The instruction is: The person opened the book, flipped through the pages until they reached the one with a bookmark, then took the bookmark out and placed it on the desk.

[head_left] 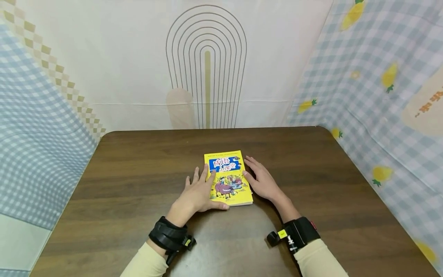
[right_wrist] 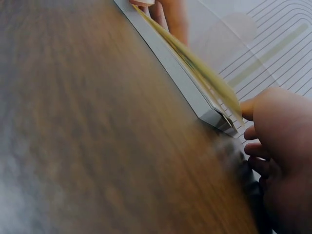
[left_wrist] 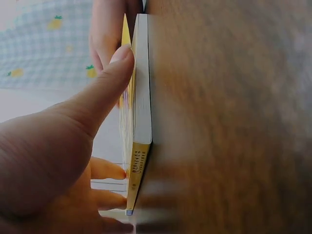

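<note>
A yellow book (head_left: 230, 186) with a blue title panel and cartoon figures lies face up on the brown table. On its left side rests the left hand (head_left: 199, 192), fingers spread over the cover and thumb along the near edge. The right hand (head_left: 263, 182) is at the book's right edge, its thumb touching the cover's side. In the left wrist view the thumb of the left hand (left_wrist: 73, 122) lies at the page block of the book (left_wrist: 143, 83). The right wrist view shows the cover of the book (right_wrist: 183, 83) slightly raised beside the right hand (right_wrist: 285, 141).
The brown table (head_left: 138, 154) has rounded far corners. Behind it hangs a pale cloth (head_left: 131, 69) with an arch pattern. Blue checked cloth (head_left: 346, 84) with yellow fruit prints hangs at the right, and more checked cloth (head_left: 34, 134) at the left.
</note>
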The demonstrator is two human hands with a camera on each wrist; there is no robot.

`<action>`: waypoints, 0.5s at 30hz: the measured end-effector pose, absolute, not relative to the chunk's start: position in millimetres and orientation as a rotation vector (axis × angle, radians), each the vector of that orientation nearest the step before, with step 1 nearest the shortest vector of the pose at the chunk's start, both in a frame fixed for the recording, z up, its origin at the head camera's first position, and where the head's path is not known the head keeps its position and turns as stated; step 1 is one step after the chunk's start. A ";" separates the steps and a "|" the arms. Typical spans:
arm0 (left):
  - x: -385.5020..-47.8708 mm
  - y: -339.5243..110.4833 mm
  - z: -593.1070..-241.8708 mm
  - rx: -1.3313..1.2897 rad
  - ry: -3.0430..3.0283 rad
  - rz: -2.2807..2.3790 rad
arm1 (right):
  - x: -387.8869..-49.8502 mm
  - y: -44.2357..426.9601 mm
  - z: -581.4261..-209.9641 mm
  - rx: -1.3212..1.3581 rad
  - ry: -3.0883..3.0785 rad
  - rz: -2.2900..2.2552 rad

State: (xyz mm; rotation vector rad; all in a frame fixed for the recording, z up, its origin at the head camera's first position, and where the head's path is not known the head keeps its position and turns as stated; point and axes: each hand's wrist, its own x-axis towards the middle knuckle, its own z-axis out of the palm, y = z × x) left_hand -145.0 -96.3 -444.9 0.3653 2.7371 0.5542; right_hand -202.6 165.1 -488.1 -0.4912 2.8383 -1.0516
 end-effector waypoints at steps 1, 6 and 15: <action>-145.2 -95.6 -445.0 0.375 2.734 0.569 | -202.3 165.4 -488.4 -0.494 2.840 -1.051; -144.8 -91.3 -445.1 0.419 2.729 0.618 | -201.9 166.0 -489.8 -0.500 2.848 -1.040; -145.2 -85.9 -447.5 0.492 2.781 0.583 | -202.4 166.3 -488.2 -0.513 2.836 -1.038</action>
